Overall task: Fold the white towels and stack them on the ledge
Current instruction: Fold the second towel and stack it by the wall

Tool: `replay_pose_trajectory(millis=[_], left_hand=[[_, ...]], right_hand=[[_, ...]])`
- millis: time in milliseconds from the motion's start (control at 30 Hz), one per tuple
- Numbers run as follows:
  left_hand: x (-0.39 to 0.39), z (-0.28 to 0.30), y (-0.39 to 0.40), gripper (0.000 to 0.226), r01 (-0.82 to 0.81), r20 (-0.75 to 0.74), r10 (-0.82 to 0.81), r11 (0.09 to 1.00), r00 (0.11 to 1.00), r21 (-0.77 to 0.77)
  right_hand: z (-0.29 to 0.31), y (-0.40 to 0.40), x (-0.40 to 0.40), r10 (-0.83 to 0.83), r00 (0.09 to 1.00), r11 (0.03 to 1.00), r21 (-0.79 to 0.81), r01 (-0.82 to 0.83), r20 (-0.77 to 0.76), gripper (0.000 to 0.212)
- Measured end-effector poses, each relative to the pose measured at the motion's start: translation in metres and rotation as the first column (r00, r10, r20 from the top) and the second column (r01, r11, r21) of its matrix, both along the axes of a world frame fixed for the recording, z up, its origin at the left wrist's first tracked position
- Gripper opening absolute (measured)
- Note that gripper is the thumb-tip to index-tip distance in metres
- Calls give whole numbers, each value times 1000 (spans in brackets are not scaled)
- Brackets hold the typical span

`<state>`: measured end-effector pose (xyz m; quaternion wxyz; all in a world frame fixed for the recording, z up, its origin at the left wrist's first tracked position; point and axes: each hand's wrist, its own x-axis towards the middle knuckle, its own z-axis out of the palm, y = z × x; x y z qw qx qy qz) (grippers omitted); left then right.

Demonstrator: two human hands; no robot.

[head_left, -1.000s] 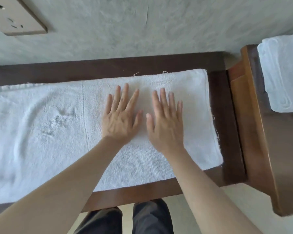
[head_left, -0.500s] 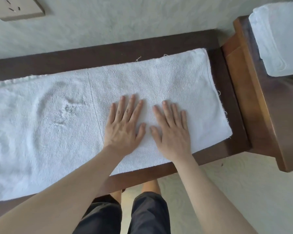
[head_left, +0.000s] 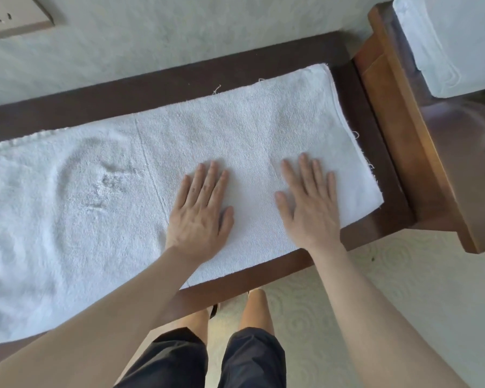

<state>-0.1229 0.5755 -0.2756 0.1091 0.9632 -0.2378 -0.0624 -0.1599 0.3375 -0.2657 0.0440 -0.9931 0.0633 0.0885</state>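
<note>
A long white towel point(head_left: 67, 208) lies spread along the dark wooden ledge point(head_left: 375, 152), its right part doubled over with a straight fold edge at the right end. My left hand point(head_left: 199, 214) rests flat on the doubled part, fingers straight. My right hand point(head_left: 308, 205) lies flat on the towel nearer its right edge, a hand's width away from the left hand. A folded white towel point(head_left: 445, 37) sits on the lighter wooden table at the top right.
The lighter wooden table point(head_left: 420, 152) adjoins the ledge on the right, standing higher. A pale textured wall point(head_left: 179, 35) runs behind the ledge, with a socket plate point(head_left: 9, 18) at top left. Patterned pale floor point(head_left: 403, 289) and my legs are below.
Both hands slid toward me over the towel, then my right hand moved right, opening a gap between the hands. The camera view shifted so the ledge sits higher and tilted.
</note>
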Motion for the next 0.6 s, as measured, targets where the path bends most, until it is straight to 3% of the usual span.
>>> replay_pose_trajectory(millis=[67,133,200,300,333,367,500,533,600], left_hand=[[-6,0,5,68,21,5,-21,999,1000,29],[-8,1,4,68,12,-6,-11,999,1000,39],[-8,3,0,68,-2,-25,2,1000,1000,25],[-9,5,6,65,-6,-43,6,1000,999,-2],[-11,4,15,65,-13,-38,13,1000,999,8],[-13,3,27,65,-30,-28,31,999,999,20],[-21,4,75,67,-146,-9,147,989,989,34],[-23,4,80,67,-166,-10,166,986,986,28],[-24,6,83,66,-189,-27,189,982,982,4]], right_hand=[[4,-26,3,-235,971,972,2,236,-43,61],[7,-17,9,-346,937,938,11,347,-41,63],[10,24,13,-254,967,966,53,252,22,64],[7,79,5,136,988,983,111,-143,68,58],[4,82,3,198,978,975,92,-203,60,57],[2,79,3,189,981,979,73,-192,50,58],[4,82,10,-114,993,993,8,114,25,66],[6,97,13,-110,993,994,29,109,41,66],[7,141,20,62,994,990,118,-72,88,62]])
